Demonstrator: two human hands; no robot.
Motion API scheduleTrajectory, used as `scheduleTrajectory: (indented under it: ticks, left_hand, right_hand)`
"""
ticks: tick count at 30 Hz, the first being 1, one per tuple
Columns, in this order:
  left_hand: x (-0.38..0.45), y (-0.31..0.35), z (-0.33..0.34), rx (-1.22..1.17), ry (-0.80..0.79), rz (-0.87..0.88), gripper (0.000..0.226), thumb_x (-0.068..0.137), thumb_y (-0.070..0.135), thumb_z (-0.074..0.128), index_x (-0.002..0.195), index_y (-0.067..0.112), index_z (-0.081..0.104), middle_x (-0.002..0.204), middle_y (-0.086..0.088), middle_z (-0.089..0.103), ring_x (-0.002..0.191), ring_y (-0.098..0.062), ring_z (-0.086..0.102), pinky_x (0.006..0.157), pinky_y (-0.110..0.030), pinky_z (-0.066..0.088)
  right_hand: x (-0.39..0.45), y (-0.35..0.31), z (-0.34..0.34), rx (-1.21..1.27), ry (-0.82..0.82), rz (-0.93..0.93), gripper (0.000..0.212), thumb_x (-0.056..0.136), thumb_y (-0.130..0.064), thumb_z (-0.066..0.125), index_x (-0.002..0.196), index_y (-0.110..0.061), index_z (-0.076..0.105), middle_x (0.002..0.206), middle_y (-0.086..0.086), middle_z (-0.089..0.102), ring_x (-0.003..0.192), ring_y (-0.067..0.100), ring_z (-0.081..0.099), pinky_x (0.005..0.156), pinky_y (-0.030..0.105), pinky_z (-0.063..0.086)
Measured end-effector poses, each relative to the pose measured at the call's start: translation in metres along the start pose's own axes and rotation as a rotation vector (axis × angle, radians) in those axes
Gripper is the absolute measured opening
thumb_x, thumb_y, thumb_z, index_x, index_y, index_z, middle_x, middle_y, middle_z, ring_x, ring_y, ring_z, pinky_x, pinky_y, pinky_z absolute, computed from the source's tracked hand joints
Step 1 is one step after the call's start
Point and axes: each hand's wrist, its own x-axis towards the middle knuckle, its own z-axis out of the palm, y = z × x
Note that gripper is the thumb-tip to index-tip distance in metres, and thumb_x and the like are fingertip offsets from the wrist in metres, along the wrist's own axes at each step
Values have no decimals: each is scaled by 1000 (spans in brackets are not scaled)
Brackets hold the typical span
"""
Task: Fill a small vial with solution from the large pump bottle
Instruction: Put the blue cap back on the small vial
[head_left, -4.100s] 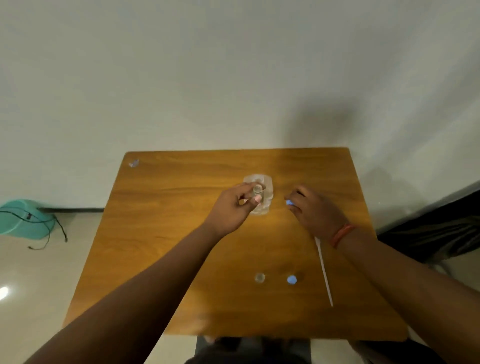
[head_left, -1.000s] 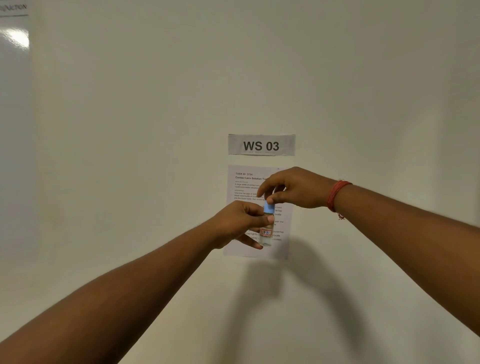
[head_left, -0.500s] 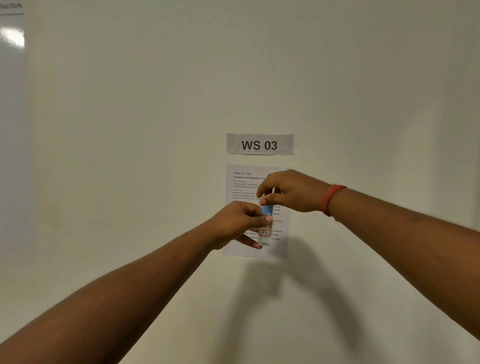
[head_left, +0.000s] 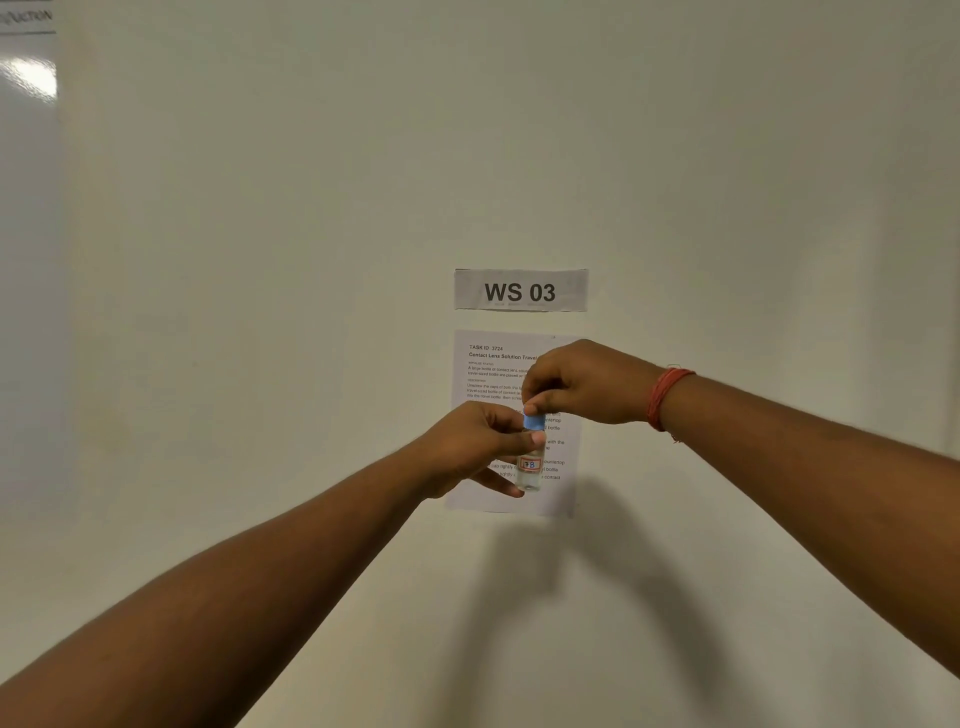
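Vial (head_left: 530, 470) held up at chest height in front of a pale wall, just below frame centre, upright. Left hand (head_left: 480, 449) wraps its upper body from the 9 o'clock side, thumb across the front, fingers curled behind; grip closed on the glass. Small label reading "7B" shows on the lower body.

Right hand (head_left: 582, 384) comes in from 2 o'clock, fingertips pinched narrow on the blue cap (head_left: 534, 421) sitting on the vial's neck. Red thread band (head_left: 665, 397) on that wrist.

Behind, at 12 o'clock from the hands: a "WS 03" sign (head_left: 521, 291), and under it a printed instruction sheet (head_left: 491, 374), partly covered by both hands.

Clear liquid seems to sit in the vial's bottom portion; level hard to read through the glass against the paper. Pump bottle not in view, nor any table.

Judgement: filling looks finished and this is the capping stage, cap on the neck and probably being twisted tight, though cap direction cannot be told from one frame. Left to do: seat the cap fully, set the vial down.
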Motion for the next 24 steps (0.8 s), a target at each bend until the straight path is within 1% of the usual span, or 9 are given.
scheduleTrajectory:
  ticks: [3, 5, 9, 12, 15, 17, 19, 21, 24]
  left_hand:
    - [-1, 0, 1, 2, 10, -8, 25, 95, 22, 71, 115, 8, 74, 107, -8, 78, 101, -24, 75, 82, -51, 63]
    - [-2, 0, 2, 11, 6, -15, 25, 95, 23, 71, 115, 8, 74, 107, -7, 78, 101, -24, 75, 83, -51, 63]
    - [-3, 1, 2, 12, 17, -21, 26, 94, 23, 72, 115, 8, 74, 107, -8, 78, 100, -24, 75, 82, -50, 63]
    - [-4, 1, 4, 20, 19, -22, 27, 95, 23, 71, 117, 8, 73, 109, -9, 77, 102, -25, 74, 84, -53, 63]
    - [-7, 1, 5, 20, 11, -20, 27, 95, 22, 70, 119, 8, 73, 112, -9, 77, 106, -26, 73, 85, -54, 62]
    - [-8, 2, 6, 18, 15, -22, 27, 95, 21, 70, 118, 8, 73, 112, -10, 77, 106, -26, 73, 85, -54, 62]
    - [-9, 3, 7, 25, 27, -28, 28, 95, 21, 70, 119, 7, 72, 114, -11, 76, 107, -27, 73, 86, -55, 61]
    - [-10, 4, 8, 34, 34, -35, 29, 96, 21, 69, 120, 7, 72, 116, -10, 75, 108, -28, 72, 87, -55, 61]
    - [-10, 5, 7, 22, 34, -37, 28, 95, 21, 70, 118, 6, 72, 113, -11, 76, 106, -27, 73, 86, -54, 61]
  right_hand:
    - [-2, -1, -2, 18, 27, 14, 21, 92, -40, 62, 111, -33, 67, 102, -16, 64, 91, 4, 60, 80, 21, 48]
    - [-5, 0, -5, 47, 23, 1, 23, 93, -34, 62, 115, -35, 67, 108, -15, 65, 94, 4, 61, 83, 20, 48]
    - [-8, -1, -6, 48, -60, -35, 24, 92, -23, 66, 114, -31, 69, 100, -23, 61, 91, -6, 58, 79, 11, 43]
    - [-7, -2, -3, 35, -55, -29, 20, 92, -24, 65, 111, -29, 70, 99, -20, 62, 92, -2, 58, 82, 15, 43]
    - [-7, -2, -1, 33, -46, -15, 16, 92, -30, 65, 106, -29, 72, 98, -19, 63, 92, -3, 58, 81, 17, 43]
    - [-8, -3, 0, 26, -40, -3, 20, 91, -35, 64, 110, -29, 71, 98, -19, 62, 90, -4, 57, 80, 18, 42]
    - [-9, -4, -3, 26, -15, -4, 29, 92, -36, 63, 120, -31, 66, 101, -18, 60, 90, -2, 58, 79, 17, 43]
    - [-11, -6, -6, 42, 6, -25, 32, 93, -31, 63, 125, -33, 63, 104, -18, 60, 91, 0, 59, 81, 17, 46]
    - [-12, -7, -9, 44, -45, -57, 31, 92, -24, 65, 122, -32, 65, 105, -17, 63, 94, -1, 60, 84, 17, 48]
